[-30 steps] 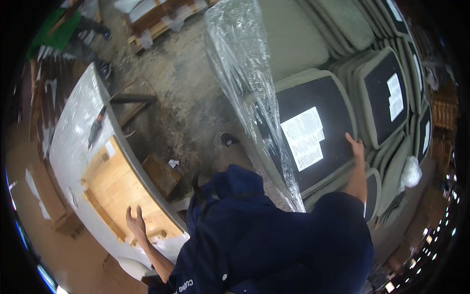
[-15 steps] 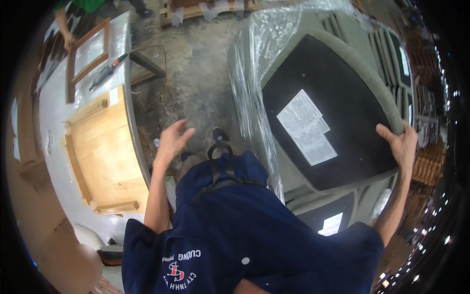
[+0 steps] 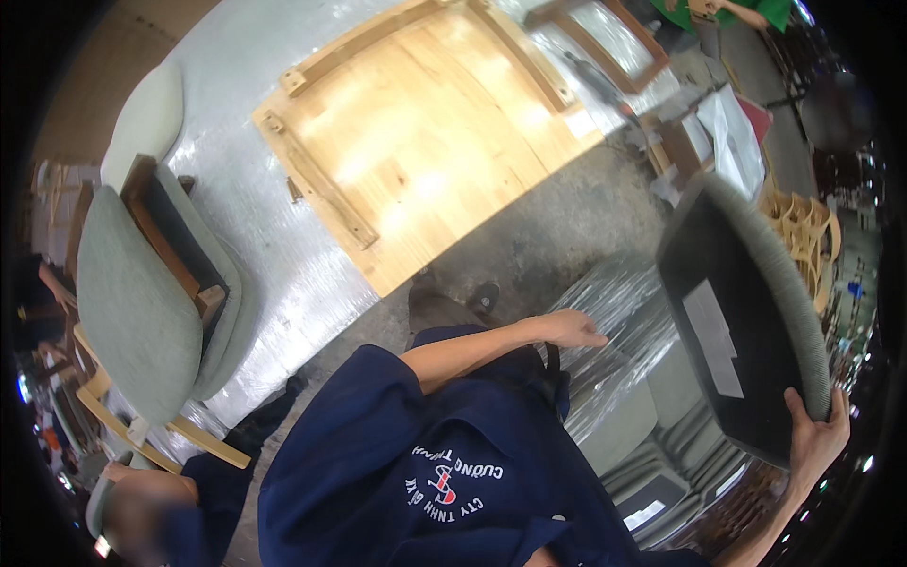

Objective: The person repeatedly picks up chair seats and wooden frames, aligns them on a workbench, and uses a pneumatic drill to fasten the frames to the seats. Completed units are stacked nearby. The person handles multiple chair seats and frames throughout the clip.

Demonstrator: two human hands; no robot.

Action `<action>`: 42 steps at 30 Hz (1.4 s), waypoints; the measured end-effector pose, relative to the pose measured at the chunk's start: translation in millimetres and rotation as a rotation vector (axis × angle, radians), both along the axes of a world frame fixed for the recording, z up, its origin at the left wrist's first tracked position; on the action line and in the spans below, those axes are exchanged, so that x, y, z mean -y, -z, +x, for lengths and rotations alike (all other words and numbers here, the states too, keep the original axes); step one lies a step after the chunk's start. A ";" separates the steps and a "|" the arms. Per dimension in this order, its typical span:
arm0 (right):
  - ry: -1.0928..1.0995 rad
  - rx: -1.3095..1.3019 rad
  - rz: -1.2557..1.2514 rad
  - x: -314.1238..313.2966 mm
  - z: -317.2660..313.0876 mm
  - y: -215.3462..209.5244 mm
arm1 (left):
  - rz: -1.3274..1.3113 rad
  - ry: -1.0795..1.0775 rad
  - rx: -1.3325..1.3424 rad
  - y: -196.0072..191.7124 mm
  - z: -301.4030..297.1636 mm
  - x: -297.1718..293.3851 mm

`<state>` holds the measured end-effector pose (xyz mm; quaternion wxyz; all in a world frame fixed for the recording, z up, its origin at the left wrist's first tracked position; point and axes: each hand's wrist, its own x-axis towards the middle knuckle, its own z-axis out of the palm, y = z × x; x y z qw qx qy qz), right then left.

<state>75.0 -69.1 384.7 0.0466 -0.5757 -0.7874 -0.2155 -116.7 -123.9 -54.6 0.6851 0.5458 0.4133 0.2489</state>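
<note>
A grey-green upholstered seat cushion is held up on its side at the right, its black underside with a white paper label facing left. My right hand grips its lower edge, thumb on the black underside and fingers around the fabric side. My left hand holds nothing; its fingers are loosely stretched out, in front of my body above the clear plastic wrap. Below the raised cushion lies a stack of similar grey-green cushions, partly covered by that wrap.
A plastic-covered table carries a pale wooden panel with battens, grey padded seats, a brown frame and a power tool. One person is at lower left; another, in green, at upper right.
The cushion has come up off the stack in my right hand and tilted onto its side. My view has turned left toward the table. My left hand has moved across in front of my body.
</note>
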 end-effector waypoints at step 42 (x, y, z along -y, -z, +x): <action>-0.297 -0.610 -0.991 -264.1 -296.7 436.2 | -0.635 -2.382 -0.250 8.2 -133.7 82.6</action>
